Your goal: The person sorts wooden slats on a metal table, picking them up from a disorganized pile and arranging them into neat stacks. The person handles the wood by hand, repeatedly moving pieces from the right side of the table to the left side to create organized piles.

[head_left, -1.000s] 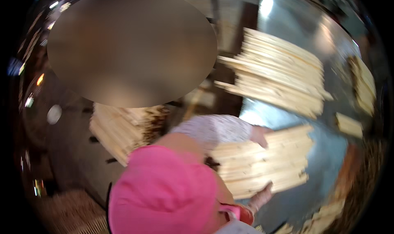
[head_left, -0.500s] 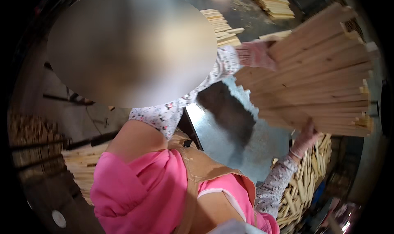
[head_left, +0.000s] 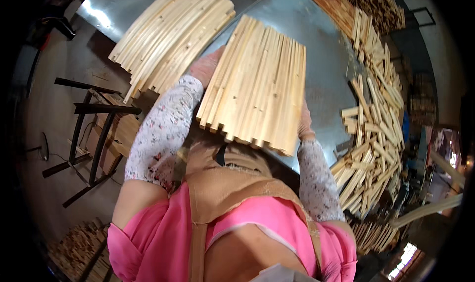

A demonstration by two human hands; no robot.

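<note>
Side by side in a flat bundle, several pale wooden strips (head_left: 255, 86) span the space between my two gloved hands. My left hand (head_left: 207, 67), in a pink knit glove, presses on the bundle's left edge. At the right edge my right hand (head_left: 305, 119) grips it, its fingers mostly hidden behind the wood. The near ends of the strips are uneven and lie just in front of my brown apron (head_left: 227, 183). To the left, another row of wooden strips (head_left: 173, 37) rests on the metal table (head_left: 324, 79).
A loose heap of short wood offcuts (head_left: 368, 158) covers the table's right side. Stacked wood (head_left: 373, 7) stands at the far right. A black-legged stand (head_left: 99, 133) is on the floor at left, with more stacked wood (head_left: 79, 247) at lower left.
The bundle has come from the upper right to in front of my body and now lies lower and flatter. Both hands have moved left with it, still gripping its sides.
</note>
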